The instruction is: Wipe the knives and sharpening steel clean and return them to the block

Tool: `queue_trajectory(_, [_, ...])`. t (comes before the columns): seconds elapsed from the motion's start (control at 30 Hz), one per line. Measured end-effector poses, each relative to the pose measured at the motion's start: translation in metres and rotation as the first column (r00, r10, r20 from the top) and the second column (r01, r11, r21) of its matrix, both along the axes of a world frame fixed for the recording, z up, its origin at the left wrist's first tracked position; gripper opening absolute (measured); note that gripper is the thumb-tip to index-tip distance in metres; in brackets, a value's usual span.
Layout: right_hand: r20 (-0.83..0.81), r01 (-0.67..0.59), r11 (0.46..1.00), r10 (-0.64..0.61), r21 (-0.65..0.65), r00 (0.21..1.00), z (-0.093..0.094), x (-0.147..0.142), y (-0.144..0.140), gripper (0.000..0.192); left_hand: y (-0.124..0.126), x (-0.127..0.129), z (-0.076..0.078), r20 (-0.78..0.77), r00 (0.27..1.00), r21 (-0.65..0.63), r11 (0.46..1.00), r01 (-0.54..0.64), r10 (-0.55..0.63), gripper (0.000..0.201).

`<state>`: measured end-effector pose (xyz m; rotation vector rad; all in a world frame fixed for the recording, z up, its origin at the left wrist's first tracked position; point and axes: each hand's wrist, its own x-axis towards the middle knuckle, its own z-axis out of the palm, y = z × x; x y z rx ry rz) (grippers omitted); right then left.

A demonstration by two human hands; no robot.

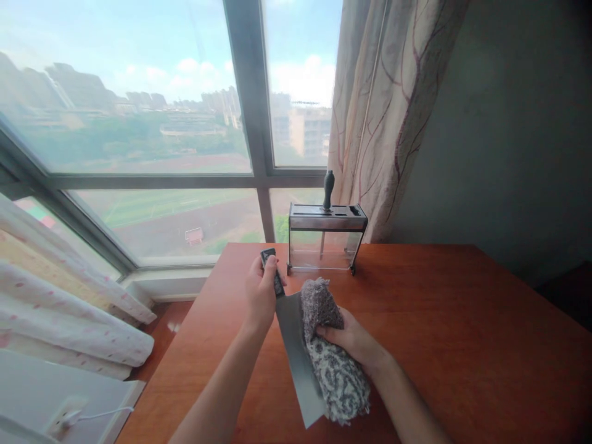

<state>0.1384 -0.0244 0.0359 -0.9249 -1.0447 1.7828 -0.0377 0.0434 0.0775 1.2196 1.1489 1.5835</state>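
Head view, hands above a reddish wooden table (439,320). The left hand (259,295) is closed in a full fist around the dark handle of a cleaver (296,351), thumb uppermost; the broad grey blade slants down and toward the viewer, its tip over the table's near part. The right hand (351,339) is curled around a speckled grey-and-white cloth (330,357), fingers pressing the bunched fabric against the blade's right face; the cloth covers much of that side. Behind the hands, near the window (161,123), stands a clear-walled knife block (326,237) with one dark-handled tool (328,188) upright in its slotted top. A patterned curtain (383,105) hangs beside it.
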Motion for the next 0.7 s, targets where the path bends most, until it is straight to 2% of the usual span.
queue_trajectory(0.13, [0.004, -0.023, 1.0, 0.023, 0.018, 1.0, -0.003, 0.0, 0.0, 0.045, 0.008, -0.017, 0.004, 0.071, 0.989, 0.034, 0.99, -0.134, 0.132, 0.027])
queue_trajectory(0.33, [-0.032, -0.002, 1.0, 0.003, 0.029, 0.999, 0.002, 0.006, 0.0, 0.042, 0.02, -0.038, 0.006, 0.189, 0.927, 0.069, 0.937, -0.343, 0.325, 0.025])
queue_trajectory(0.53, [-0.115, 0.169, 0.983, -0.176, -0.069, 0.978, -0.007, 0.008, 0.002, 0.035, 0.024, -0.044, 0.002, 0.242, 0.837, 0.059, 0.854, -0.517, 0.49, 0.027])
queue_trajectory(0.7, [-0.231, 0.246, 0.956, -0.278, -0.157, 0.932, -0.017, 0.002, 0.003, 0.033, 0.021, -0.033, -0.001, 0.273, 0.802, 0.118, 0.809, -0.576, 0.532, 0.025])
